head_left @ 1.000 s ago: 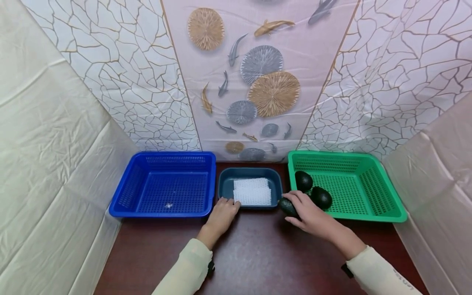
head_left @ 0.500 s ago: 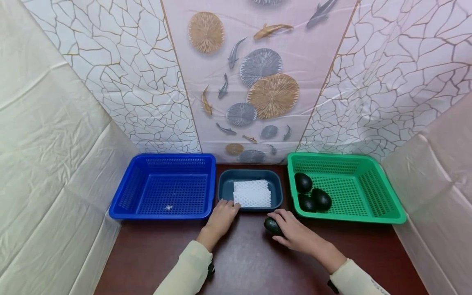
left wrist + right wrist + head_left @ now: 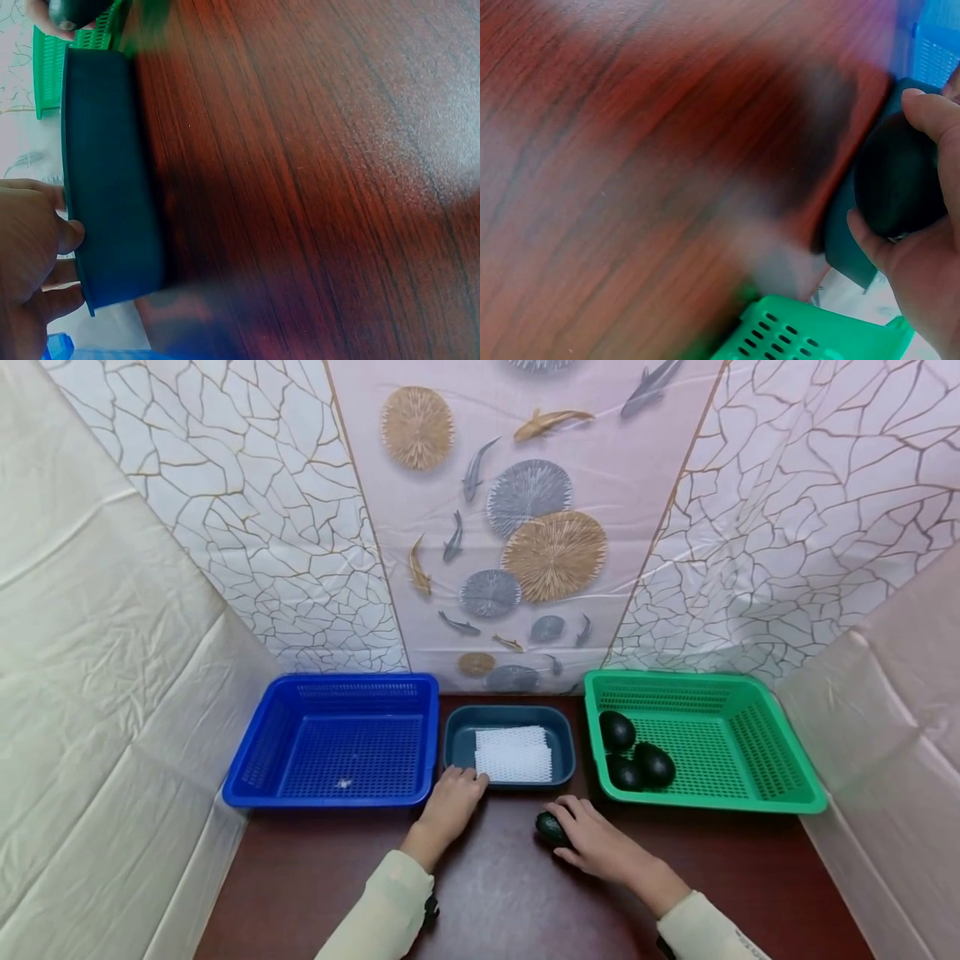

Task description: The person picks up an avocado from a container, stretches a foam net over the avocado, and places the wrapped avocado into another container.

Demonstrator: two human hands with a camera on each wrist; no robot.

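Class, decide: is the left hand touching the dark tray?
Touching: the left wrist view shows the left hand gripping the dark tray, fingers over its rim.

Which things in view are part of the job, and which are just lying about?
Likely part of the job:
held fruit, in the right hand
tray, left hand at its rim
white nets in the tray
green basket with three other fruits
blue basket, possibly

Probably just there:
white scrap in the blue basket
patterned cloth behind
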